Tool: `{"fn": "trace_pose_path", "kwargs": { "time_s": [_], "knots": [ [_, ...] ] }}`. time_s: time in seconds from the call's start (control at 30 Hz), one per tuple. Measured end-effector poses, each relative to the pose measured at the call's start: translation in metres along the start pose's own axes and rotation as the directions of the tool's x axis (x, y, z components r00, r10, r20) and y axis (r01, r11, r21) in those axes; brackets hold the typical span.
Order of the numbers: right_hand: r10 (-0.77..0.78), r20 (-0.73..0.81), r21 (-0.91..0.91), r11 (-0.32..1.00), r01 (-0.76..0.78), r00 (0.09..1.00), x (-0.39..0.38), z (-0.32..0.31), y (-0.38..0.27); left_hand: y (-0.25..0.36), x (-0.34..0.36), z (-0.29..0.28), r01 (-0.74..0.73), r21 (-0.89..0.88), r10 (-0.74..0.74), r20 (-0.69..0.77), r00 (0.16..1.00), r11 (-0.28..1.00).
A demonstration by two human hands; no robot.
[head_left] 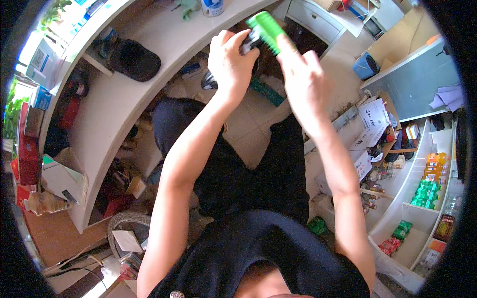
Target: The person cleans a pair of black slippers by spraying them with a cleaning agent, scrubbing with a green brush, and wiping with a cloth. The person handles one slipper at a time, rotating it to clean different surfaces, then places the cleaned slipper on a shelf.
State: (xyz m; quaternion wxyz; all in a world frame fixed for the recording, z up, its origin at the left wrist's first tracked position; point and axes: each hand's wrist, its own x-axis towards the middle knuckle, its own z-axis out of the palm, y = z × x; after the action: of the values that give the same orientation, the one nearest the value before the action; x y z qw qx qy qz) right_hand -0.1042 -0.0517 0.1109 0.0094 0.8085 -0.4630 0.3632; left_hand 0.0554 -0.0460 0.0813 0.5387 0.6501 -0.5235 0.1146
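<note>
In the upper middle of the view, my left hand (232, 64) is closed around a black-and-white object (207, 81), which looks like a shoe, though fingers hide much of it. My right hand (305, 74) grips a green bristled brush (264, 29), its bristle side against or very close to that object. Both forearms reach up over my dark-clothed lap.
A curved white counter (104, 129) runs along the left, carrying a black container (136, 59). Underneath is tiled floor (258, 134). Cardboard boxes (372, 114), a blue bin (365, 66) and shelves of bottles (425, 193) line the right. A woven basket (124, 221) sits lower left.
</note>
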Motion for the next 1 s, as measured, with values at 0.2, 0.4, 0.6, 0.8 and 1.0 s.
{"fn": "trace_pose_path", "kwargs": {
  "time_s": [0.2, 0.4, 0.6, 0.8, 1.0],
  "knots": [
    [-0.048, -0.027, 0.040, 0.998, 0.050, 0.998, 0.012, 0.011, 0.012, 0.000, 0.004, 0.001, 0.058, 0.018, -0.059, 0.036, 0.998, 0.998],
    [-0.011, -0.016, 0.005, 1.000, 0.011, 1.000, 0.022, 0.018, 0.019, 0.002, 0.003, 0.011, 0.150, -0.151, -0.150, 0.013, 0.989, 0.977],
    [-0.037, -0.089, 0.061, 0.997, 0.042, 0.995, 0.023, 0.030, 0.018, -0.004, 0.001, 0.021, 0.228, -0.297, -0.221, 0.055, 0.974, 0.927],
    [0.020, -0.021, 0.117, 0.993, -0.018, 1.000, 0.009, 0.031, 0.006, -0.017, -0.001, 0.026, 0.244, -0.390, -0.257, 0.021, 0.966, 0.888],
    [0.096, -0.095, 0.695, 0.719, -0.003, 0.991, 0.008, 0.062, 0.063, -0.006, 0.001, 0.018, 0.400, -0.616, -0.364, 0.191, 0.912, 0.679]
  ]
}}
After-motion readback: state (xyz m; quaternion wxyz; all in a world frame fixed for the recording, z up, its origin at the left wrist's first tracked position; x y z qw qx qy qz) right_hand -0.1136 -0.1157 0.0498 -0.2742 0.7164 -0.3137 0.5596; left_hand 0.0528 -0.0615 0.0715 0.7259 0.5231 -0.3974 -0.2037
